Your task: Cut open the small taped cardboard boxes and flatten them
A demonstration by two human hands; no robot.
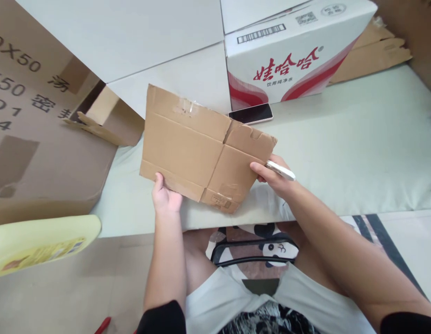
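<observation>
A flattened brown cardboard box [183, 134], creased into panels with clear tape on its top flap, is held tilted above the pale cloth. My left hand [165, 197] grips its lower left edge, thumb on the front face and the other fingers behind. At the right edge my right hand [273, 175] pinches the cardboard between thumb and fingers. A slim white-handled tool [281, 170] also sits in that hand, pointing away from the cardboard; its exact kind is unclear. Behind the cardboard's upper right lies a black-screened phone [252, 113].
White cartons [166, 37] and a red-and-white water carton [281, 65] stand at the back of the cloth-covered surface [357, 148]. A big printed brown box [44, 153] and a small open box [121, 120] are at left. A yellow bottle [44, 241] juts in at lower left.
</observation>
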